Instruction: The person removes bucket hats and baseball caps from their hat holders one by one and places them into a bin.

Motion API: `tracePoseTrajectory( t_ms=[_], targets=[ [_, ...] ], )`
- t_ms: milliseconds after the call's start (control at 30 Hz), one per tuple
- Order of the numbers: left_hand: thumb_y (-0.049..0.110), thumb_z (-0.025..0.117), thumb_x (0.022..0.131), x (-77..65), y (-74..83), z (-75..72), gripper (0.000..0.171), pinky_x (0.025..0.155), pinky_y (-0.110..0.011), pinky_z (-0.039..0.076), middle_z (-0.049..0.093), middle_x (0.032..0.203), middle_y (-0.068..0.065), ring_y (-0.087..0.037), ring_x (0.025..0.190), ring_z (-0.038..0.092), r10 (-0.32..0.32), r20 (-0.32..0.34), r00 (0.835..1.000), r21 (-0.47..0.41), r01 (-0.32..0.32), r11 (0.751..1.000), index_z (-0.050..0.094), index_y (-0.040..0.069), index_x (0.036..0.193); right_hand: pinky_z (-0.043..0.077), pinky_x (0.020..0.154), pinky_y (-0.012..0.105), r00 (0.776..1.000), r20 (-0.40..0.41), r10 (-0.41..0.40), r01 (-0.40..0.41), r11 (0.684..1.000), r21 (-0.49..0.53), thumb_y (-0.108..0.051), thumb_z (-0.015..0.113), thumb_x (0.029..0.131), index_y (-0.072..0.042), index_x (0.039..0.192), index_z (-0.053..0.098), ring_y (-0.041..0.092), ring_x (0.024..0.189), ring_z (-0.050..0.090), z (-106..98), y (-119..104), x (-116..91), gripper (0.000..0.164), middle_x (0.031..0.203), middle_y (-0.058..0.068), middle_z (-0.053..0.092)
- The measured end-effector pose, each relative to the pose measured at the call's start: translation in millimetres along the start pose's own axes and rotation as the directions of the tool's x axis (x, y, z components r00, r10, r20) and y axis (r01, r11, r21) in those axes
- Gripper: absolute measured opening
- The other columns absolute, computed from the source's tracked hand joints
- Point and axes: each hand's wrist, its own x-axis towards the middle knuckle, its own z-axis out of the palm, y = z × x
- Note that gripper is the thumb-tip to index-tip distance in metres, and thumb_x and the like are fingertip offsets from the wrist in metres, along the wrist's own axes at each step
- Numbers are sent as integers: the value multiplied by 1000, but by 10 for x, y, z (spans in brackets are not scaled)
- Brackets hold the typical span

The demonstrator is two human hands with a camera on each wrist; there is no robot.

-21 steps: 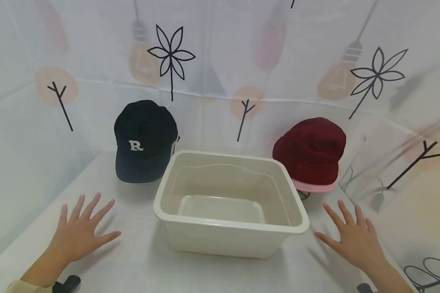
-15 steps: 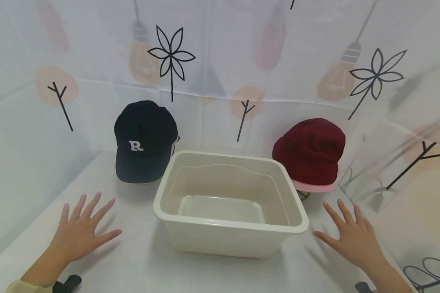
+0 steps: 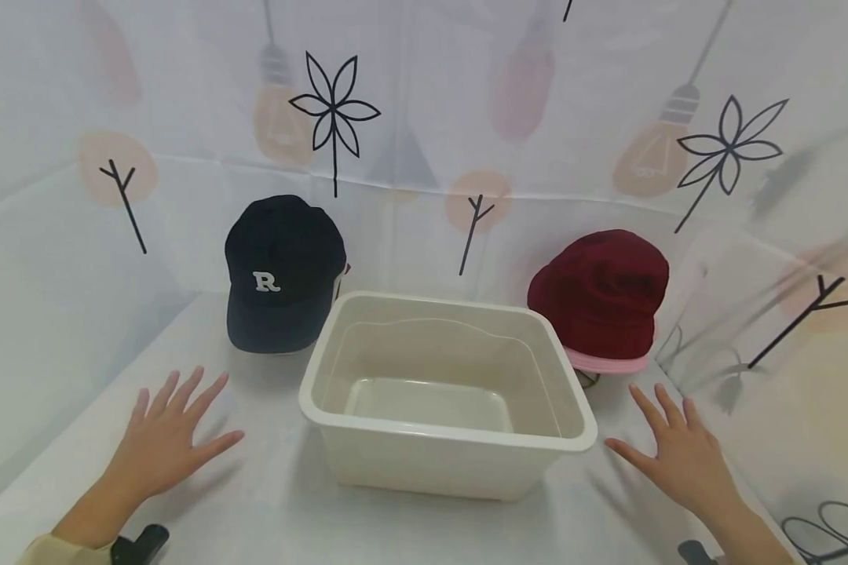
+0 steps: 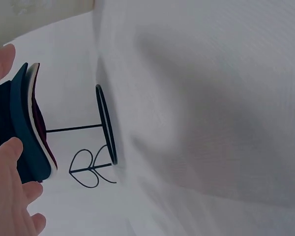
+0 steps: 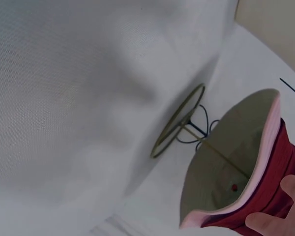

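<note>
Flanking a cream tub (image 3: pixel 431 464): left hand (image 3: pixel 161 449), right hand (image 3: pixel 689 461), fingers spread wide, holding nothing; R-marked navy cap (image 3: pixel 285 251), behind tub's left corner; maroon hat (image 3: pixel 599 298) over pink brim (image 3: pixel 608 363), behind tub's right corner

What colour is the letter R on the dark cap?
The letter R on the dark cap is white, clearest in the head view.

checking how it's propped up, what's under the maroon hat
Under the maroon hat are a pink brim, an olive inner surface and a thin pole rising from a ring base. What lies between the brim and the maroon hat is covered.
</note>
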Motion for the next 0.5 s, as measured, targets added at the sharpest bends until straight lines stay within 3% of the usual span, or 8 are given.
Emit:
tracePoseTrajectory(
  t_ms=[233, 500],
  targets=[
    [64, 57, 79, 63, 72, -26, 90, 102, -65, -4, 31, 140, -32, -52, 129, 16, -48, 22, 999, -80, 50, 996, 29, 11, 146, 26, 76, 79, 999, 26, 43, -44, 999, 31, -58, 64, 77, -11, 147, 22, 63, 120, 21, -21, -30, 30, 94, 140, 35, 26],
    [61, 57, 82, 154, 179, -103, 92, 101, -66, 8, 33, 140, -30, -49, 131, 16, -96, 40, 995, -221, 103, 970, 21, 8, 148, 24, 77, 78, 998, 16, 63, -65, 991, 121, -53, 67, 78, -6, 146, 24, 64, 118, 22, -26, -42, 68, 93, 138, 37, 26]
  ],
)
